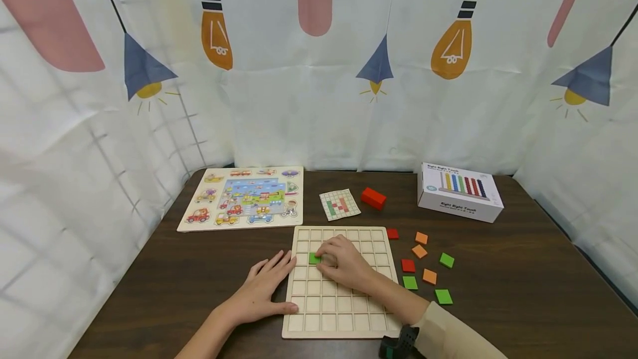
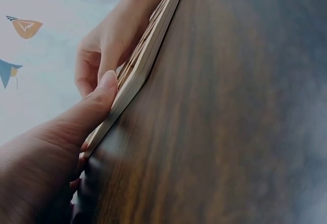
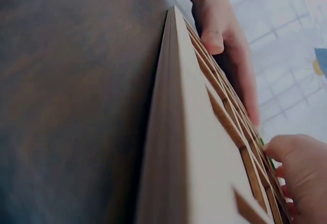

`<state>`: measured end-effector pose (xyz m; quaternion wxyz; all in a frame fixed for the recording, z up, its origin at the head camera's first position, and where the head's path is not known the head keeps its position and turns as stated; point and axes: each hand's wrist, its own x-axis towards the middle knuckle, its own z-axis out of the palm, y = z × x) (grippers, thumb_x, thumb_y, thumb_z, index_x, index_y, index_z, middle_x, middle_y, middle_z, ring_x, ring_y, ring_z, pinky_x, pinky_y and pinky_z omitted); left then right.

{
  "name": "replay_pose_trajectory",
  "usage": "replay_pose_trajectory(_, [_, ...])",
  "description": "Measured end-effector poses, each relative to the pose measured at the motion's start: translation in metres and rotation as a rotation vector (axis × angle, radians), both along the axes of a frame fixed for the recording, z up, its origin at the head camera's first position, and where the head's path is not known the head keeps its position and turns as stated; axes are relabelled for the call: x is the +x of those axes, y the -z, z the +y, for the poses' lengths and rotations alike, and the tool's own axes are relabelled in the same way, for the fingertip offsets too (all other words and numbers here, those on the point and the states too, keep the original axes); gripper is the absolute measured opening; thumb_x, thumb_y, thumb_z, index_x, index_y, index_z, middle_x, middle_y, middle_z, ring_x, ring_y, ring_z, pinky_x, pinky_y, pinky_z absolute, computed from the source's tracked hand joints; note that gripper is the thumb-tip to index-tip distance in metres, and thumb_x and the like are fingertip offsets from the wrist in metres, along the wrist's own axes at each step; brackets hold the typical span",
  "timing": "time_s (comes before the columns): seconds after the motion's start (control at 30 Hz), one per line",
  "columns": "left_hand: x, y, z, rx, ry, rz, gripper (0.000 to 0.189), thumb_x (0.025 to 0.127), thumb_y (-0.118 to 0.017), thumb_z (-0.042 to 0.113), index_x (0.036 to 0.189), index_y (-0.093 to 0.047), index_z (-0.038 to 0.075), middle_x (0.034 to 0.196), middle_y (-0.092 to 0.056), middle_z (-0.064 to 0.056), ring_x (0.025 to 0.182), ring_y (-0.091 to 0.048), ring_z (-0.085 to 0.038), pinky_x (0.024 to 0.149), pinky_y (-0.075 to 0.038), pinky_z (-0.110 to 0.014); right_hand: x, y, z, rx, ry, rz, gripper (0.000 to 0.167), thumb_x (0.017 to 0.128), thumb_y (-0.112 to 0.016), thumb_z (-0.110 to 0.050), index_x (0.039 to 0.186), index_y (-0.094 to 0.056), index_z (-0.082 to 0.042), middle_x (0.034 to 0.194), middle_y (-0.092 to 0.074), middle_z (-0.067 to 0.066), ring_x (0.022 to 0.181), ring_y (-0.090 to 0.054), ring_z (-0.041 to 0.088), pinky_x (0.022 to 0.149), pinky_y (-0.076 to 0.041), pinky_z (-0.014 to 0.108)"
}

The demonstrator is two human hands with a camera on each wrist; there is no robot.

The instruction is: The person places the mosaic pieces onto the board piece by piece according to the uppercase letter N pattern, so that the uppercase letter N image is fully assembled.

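Note:
A pale wooden grid board (image 1: 319, 323) lies flat on the dark table. In its upper left part is a green square tile (image 1: 314, 258). My right hand (image 1: 346, 263) reaches over the board from the right, with curled index finger and thumb pinching the tile's right side; in the right wrist view a sliver of green shows by the fingertip. My left hand (image 1: 261, 290) rests along the board's left edge with spread, fairly straight fingers. Its thumb (image 2: 104, 83) lies on the rim in the left wrist view, with the other fingers largely hidden.
Right of the board lie loose green tiles (image 1: 442, 296), orange tiles (image 1: 430, 276) and red tiles (image 1: 408, 266). Behind it are a patterned grid card (image 1: 331, 212), a red block (image 1: 374, 198) and a vehicle picture puzzle (image 1: 214, 225). A white box (image 1: 458, 206) stands back right, before a printed curtain (image 1: 319, 115).

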<state>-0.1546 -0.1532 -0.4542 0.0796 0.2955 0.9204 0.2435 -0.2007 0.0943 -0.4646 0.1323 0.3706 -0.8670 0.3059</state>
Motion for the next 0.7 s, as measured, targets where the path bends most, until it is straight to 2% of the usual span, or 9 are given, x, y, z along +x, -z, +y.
replay_pose_trajectory(0.27, [0.001,0.002,0.001,-0.001,-0.007,0.012,0.095,0.075,-0.054,0.067,0.147,-0.023,0.014,0.151,-0.019,-0.005,0.138,-0.010,-0.025,0.101,-0.007,-0.050,-0.003,0.002,0.002,0.033,0.001,0.000,0.015,0.080,-0.071,-0.023,0.094,-0.068,-0.019,0.099,-0.060,-0.010,0.094,-0.050,0.008,0.082,-0.042,0.028])
replay_pose_trajectory(0.7, [0.002,0.004,0.001,-0.002,-0.014,0.045,0.089,0.079,-0.051,0.066,0.146,-0.025,0.014,0.150,-0.021,-0.006,0.138,-0.012,-0.025,0.101,-0.007,-0.049,0.007,-0.021,0.005,0.072,-0.022,-0.073,0.016,0.081,-0.067,-0.012,0.097,-0.067,-0.014,0.101,-0.059,-0.006,0.098,-0.051,0.011,0.083,-0.043,0.028])
